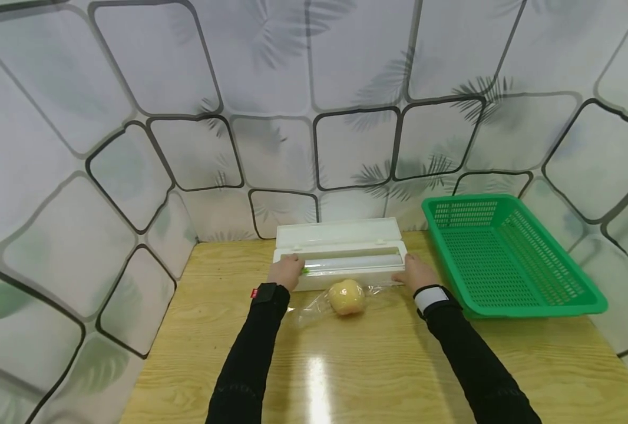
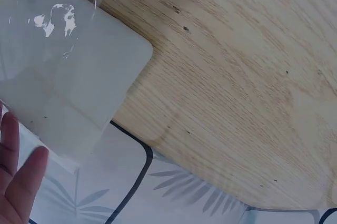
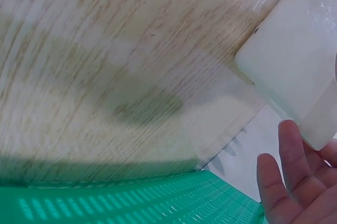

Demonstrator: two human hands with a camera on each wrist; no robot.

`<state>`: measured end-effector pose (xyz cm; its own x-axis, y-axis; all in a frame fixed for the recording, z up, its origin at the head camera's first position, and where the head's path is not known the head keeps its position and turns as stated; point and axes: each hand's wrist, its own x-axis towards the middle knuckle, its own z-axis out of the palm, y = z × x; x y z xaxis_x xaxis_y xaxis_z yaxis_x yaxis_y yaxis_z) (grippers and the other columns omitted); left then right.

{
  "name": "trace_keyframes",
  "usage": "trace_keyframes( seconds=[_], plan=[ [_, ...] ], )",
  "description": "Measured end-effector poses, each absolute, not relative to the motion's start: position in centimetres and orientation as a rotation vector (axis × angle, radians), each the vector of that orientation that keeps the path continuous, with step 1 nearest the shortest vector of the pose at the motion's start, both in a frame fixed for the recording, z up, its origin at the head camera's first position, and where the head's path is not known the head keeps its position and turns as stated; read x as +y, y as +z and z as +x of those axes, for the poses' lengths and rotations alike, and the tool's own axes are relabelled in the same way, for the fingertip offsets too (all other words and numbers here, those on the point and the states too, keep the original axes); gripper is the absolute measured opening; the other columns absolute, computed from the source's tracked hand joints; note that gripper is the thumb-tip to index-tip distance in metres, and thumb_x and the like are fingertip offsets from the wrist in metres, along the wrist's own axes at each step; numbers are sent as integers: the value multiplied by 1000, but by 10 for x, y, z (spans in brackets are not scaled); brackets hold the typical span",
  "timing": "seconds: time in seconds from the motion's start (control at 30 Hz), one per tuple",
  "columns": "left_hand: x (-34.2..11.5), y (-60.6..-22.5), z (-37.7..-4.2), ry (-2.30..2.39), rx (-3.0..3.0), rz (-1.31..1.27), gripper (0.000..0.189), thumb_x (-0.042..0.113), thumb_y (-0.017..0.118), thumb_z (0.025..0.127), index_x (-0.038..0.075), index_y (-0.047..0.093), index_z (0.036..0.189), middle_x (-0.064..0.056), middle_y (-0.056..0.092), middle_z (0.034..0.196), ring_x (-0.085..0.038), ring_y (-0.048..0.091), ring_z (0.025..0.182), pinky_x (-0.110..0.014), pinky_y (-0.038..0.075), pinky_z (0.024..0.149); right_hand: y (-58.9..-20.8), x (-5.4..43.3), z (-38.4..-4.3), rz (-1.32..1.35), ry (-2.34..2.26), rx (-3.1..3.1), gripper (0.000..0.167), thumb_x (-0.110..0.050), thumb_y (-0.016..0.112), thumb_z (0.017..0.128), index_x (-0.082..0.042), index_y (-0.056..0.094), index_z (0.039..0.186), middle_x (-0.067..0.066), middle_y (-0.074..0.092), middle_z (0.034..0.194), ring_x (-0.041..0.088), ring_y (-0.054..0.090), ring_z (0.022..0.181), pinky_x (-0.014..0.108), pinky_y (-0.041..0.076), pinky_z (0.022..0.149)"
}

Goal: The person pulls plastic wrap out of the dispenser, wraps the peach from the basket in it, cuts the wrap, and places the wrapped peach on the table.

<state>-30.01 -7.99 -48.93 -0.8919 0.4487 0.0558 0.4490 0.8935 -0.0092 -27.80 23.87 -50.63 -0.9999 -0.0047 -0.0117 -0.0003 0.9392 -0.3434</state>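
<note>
A white cling film box [image 1: 367,275] stands on the table with its lid [image 1: 337,234] raised at the back and a film roll [image 1: 356,262] inside. My left hand [image 1: 286,271] holds its left end, beside a small green part [image 1: 305,271]. At the opposite end my right hand [image 1: 417,274] grips the box, fingers [image 3: 295,150] along its side. Clear film [image 1: 314,309] spreads from the front, with a yellow apple [image 1: 347,297] on or in it; I cannot tell which. Both wrist views show the box's ends, the left hand [image 2: 21,182] at one edge.
A green plastic basket [image 1: 536,309] stands to the right, close to my right forearm. Behind the wooden table [image 1: 346,371] and at its sides hangs a patterned white cloth [image 1: 271,153].
</note>
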Motion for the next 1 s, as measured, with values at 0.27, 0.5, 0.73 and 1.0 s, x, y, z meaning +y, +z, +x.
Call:
trace_keyframes(
  seconds=[0.27,0.5,0.73,1.0],
  plan=[
    [-83,-491,-299,-67,-2960,-657,5,15,62,82,13,57,83,-8,55,89,-25,53,84,-33,44,63,-506,239,-279,-23,-486,3111,54,-28,72,73,13,51,102,23,55,87,36,56,74,43,46,63],
    [-88,-496,-302,-114,-2994,-648,6,15,61,83,13,59,88,-8,49,89,-23,49,76,-31,43,56,-505,238,-279,-27,-492,3113,49,-28,73,73,10,52,96,21,55,85,35,56,75,43,45,64],
    [-104,-488,-300,-349,-3110,-526,7,2,60,82,5,59,88,-9,44,90,-21,47,77,-31,42,64,-507,242,-278,-45,-534,3105,46,-26,72,74,10,51,95,21,54,84,36,56,75,43,45,64],
    [-114,-496,-295,-535,-3051,-386,10,-4,60,81,3,60,88,-7,39,83,-20,40,71,-29,35,61,-507,243,-276,-89,-529,3121,50,-26,72,74,12,52,100,25,55,94,39,55,83,45,44,70]
  ],
)
